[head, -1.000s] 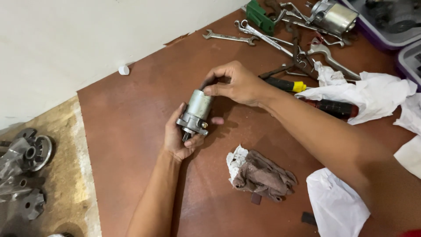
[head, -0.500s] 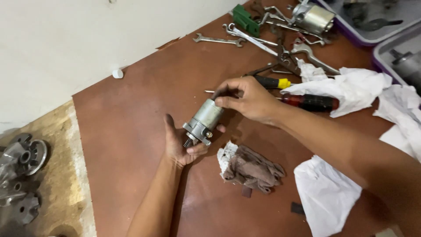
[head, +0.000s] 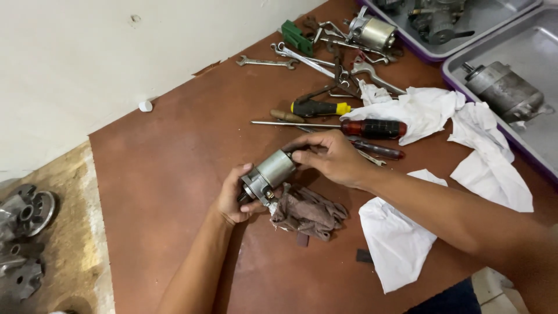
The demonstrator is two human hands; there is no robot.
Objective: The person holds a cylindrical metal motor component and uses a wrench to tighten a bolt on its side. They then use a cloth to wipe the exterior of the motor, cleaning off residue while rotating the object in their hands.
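Both hands have carried the small motor down over the brown rag; left hand cups its flanged end, right hand fingers pinch the far end, suggesting inspection continues

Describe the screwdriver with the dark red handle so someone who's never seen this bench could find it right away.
Start at the brown table and look just beyond the two hands holding the small grey motor. The red-handled screwdriver lies there on its side, its long bare shaft pointing left and its handle end against the white rags. The yellow-and-black screwdriver just behind it is shorter.
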